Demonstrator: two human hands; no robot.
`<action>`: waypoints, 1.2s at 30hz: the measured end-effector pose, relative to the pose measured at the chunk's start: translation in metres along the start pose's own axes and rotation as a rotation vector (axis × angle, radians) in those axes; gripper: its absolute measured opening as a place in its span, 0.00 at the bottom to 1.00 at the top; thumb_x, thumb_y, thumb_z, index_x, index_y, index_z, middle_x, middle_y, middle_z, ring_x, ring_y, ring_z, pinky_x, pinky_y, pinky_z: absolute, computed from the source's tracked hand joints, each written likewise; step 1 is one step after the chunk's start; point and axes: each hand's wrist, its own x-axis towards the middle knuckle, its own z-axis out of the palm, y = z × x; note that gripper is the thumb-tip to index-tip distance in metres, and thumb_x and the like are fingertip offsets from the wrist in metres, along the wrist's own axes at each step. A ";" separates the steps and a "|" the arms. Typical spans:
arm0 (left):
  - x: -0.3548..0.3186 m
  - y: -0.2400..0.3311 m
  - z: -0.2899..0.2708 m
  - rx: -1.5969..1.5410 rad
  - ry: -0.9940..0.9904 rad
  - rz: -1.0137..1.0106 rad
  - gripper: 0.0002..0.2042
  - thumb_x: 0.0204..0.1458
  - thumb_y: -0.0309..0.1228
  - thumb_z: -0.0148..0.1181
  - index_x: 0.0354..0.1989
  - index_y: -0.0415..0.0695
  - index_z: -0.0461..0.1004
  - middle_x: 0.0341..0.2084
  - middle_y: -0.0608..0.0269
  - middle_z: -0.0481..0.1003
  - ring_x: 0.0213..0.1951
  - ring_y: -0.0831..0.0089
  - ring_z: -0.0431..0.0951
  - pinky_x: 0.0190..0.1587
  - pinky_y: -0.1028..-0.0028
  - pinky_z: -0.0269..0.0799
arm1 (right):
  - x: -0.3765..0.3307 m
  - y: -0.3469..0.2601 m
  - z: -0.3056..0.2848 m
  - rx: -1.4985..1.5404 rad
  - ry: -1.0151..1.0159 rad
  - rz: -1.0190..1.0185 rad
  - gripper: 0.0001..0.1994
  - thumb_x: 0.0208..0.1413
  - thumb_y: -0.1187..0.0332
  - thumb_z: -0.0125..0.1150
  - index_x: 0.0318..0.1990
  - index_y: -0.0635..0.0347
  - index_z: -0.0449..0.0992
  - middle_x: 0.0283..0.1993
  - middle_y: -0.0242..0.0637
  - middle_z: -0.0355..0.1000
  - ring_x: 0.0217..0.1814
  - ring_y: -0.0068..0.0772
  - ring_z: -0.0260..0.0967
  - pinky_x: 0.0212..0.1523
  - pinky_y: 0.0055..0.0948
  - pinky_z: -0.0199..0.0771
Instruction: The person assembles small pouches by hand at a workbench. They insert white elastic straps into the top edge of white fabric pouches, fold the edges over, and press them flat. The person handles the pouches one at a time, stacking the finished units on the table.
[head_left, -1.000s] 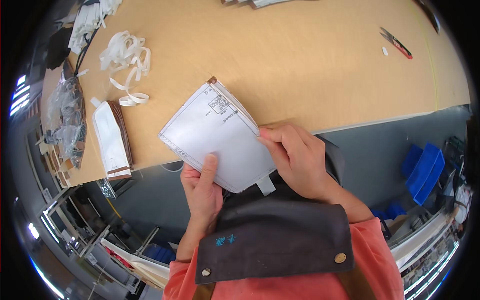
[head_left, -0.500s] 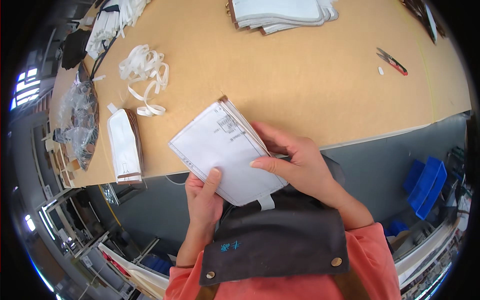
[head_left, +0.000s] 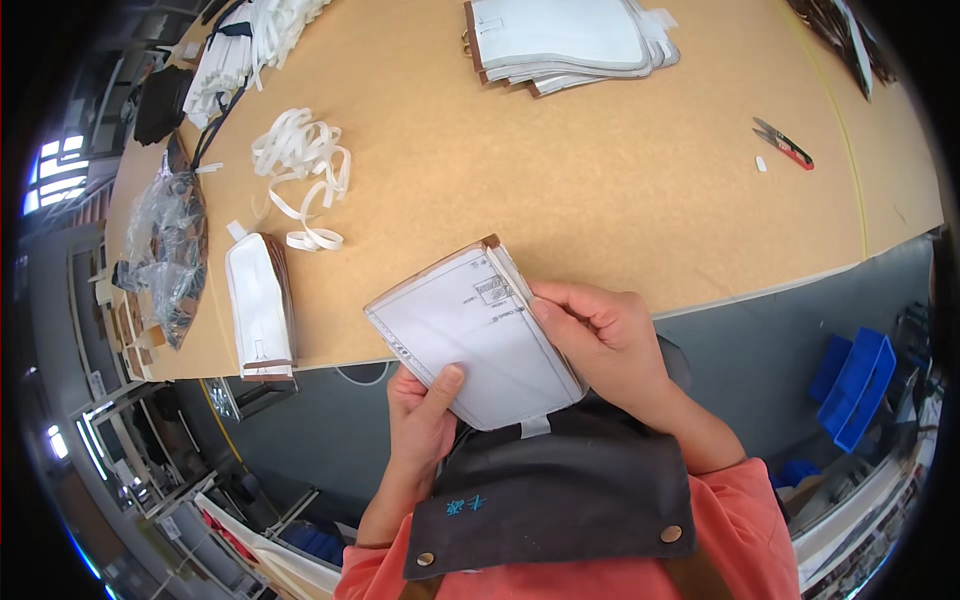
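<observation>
I hold a bundle of flat white panels (head_left: pixel 455 345) with brown edges, printed lines on its upper face and a pale tab at its lower end. It lies tilted before my dark apron (head_left: pixel 560 490), over the near table edge. My left hand (head_left: pixel 425 415) grips the lower left side, thumb on the face and fingers underneath. My right hand (head_left: pixel 610 340) pinches the right edge near the far corner, thumb against index finger. Whether it holds one layer or several is hard to see.
On the tan table (head_left: pixel 600 170) lie a narrow white-and-brown stack (head_left: pixel 258 300), tangled white tape (head_left: pixel 310 165), clear plastic wrapping (head_left: pixel 165 260), a larger stack of panels (head_left: pixel 560 40), red-handled thread snips (head_left: pixel 785 145) and a small white piece (head_left: pixel 761 164). Blue bins (head_left: pixel 855 390) stand at right.
My right thumb has moved off the bundle's face to its right edge, where the fingers now pinch. The bundle has shifted slightly right and turned a little. My left hand keeps its grip.
</observation>
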 end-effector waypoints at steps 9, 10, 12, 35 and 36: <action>-0.001 -0.008 0.008 0.078 0.035 0.041 0.16 0.61 0.25 0.59 0.56 0.35 0.71 0.51 0.52 0.77 0.51 0.68 0.78 0.56 0.66 0.73 | 0.004 0.029 0.006 -0.631 0.315 -0.513 0.07 0.57 0.75 0.64 0.42 0.64 0.80 0.28 0.36 0.77 0.27 0.20 0.76 0.30 0.20 0.74; -0.001 -0.008 0.009 0.085 0.035 0.051 0.16 0.61 0.26 0.58 0.56 0.35 0.70 0.51 0.53 0.77 0.51 0.68 0.78 0.57 0.66 0.72 | 0.004 0.029 0.006 -0.599 0.306 -0.518 0.08 0.57 0.75 0.64 0.43 0.64 0.79 0.27 0.37 0.76 0.26 0.21 0.75 0.28 0.22 0.73; -0.001 -0.005 0.011 0.057 0.054 0.063 0.16 0.60 0.24 0.60 0.56 0.34 0.71 0.50 0.53 0.77 0.51 0.70 0.77 0.57 0.68 0.71 | 0.004 0.025 0.005 -0.535 0.283 -0.531 0.10 0.56 0.76 0.64 0.45 0.65 0.78 0.25 0.38 0.75 0.22 0.25 0.73 0.23 0.25 0.72; 0.014 0.006 0.012 -0.087 0.005 0.019 0.18 0.65 0.27 0.53 0.62 0.35 0.67 0.51 0.57 0.77 0.50 0.77 0.77 0.55 0.74 0.71 | 0.003 0.017 0.003 0.342 -0.017 0.111 0.20 0.63 0.79 0.58 0.62 0.73 0.69 0.53 0.42 0.77 0.51 0.24 0.75 0.52 0.23 0.75; 0.014 0.004 0.011 -0.087 0.006 0.034 0.18 0.65 0.27 0.53 0.61 0.35 0.68 0.51 0.57 0.77 0.50 0.76 0.77 0.55 0.74 0.71 | 0.003 0.018 0.006 0.342 -0.012 0.096 0.21 0.63 0.79 0.58 0.63 0.72 0.68 0.54 0.42 0.77 0.52 0.24 0.74 0.53 0.23 0.75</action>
